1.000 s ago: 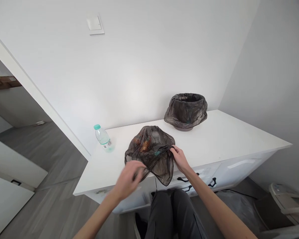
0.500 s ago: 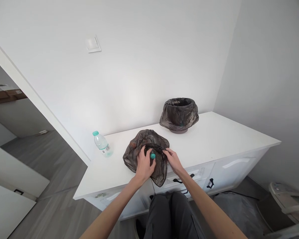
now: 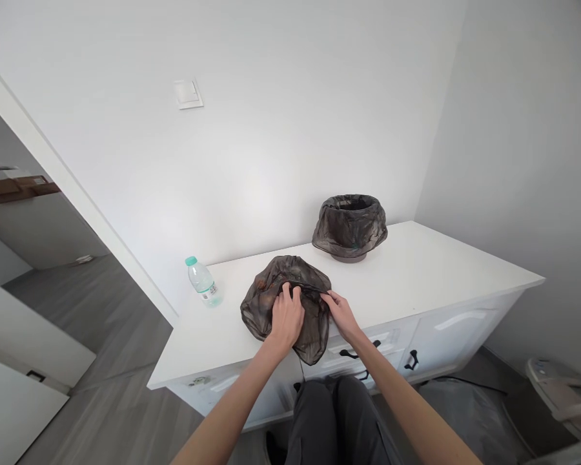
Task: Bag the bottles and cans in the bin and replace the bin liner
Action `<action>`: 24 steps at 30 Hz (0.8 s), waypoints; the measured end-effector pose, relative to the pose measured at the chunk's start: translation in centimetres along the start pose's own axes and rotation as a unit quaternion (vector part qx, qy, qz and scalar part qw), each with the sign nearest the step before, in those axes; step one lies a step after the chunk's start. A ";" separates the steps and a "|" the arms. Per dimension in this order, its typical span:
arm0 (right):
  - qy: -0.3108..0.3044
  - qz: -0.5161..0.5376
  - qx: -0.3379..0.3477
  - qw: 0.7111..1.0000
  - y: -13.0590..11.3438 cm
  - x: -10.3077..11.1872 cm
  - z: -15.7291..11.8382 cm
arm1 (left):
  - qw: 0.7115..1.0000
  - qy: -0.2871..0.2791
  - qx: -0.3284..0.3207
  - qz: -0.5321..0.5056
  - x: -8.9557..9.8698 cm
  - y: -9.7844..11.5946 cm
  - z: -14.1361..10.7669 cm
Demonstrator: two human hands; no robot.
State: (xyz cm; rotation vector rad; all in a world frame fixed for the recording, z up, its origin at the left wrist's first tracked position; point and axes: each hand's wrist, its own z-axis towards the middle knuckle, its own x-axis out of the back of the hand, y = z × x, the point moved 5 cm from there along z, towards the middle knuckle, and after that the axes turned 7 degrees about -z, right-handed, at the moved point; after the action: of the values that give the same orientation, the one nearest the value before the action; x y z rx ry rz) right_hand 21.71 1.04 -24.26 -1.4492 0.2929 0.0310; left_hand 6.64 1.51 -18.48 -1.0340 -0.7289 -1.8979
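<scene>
A dark, see-through trash bag lies bunched on the front of the white cabinet, one flap hanging over its edge. Something reddish shows faintly through its left side. My left hand is at the bag's mouth with its fingers curled down into the folds; what they grip is hidden. At the right of the opening, my right hand pinches the rim of the bag between thumb and fingers. A clear plastic bottle with a teal cap stands to the left of the bag.
Behind and to the right, a trash bin lined with a similar dark bag stands on the cabinet top. Black handles stick out from the cabinet front. A light-coloured appliance or chair part is at the lower right.
My left hand has turned over and closed down at the bag's mouth. The teal cap seen between its fingers is now hidden. My right hand keeps its pinch; the view has shifted slightly.
</scene>
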 end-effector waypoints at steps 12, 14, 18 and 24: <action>0.009 0.004 -0.006 1.000 1.5 0.5 0.1 | 0.983 0.121 -0.055 -0.123 9.3 -2.1 -3.4; 0.009 0.005 -0.008 1.000 1.7 0.5 0.1 | 0.975 0.146 -0.040 -0.160 11.1 -2.8 -3.6; 0.017 0.010 -0.010 1.000 2.0 0.6 0.2 | 0.958 0.189 0.011 -0.217 13.9 -4.7 -4.6; 0.030 0.031 -0.014 0.999 2.2 0.7 -0.1 | 0.918 0.316 0.106 -0.214 18.9 -10.0 -6.7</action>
State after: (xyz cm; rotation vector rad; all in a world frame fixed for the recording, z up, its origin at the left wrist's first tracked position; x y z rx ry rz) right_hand 21.95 1.15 -26.56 -1.4702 0.3879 0.0416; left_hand -10.53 -6.30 -6.34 -0.0868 -0.7824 -2.2802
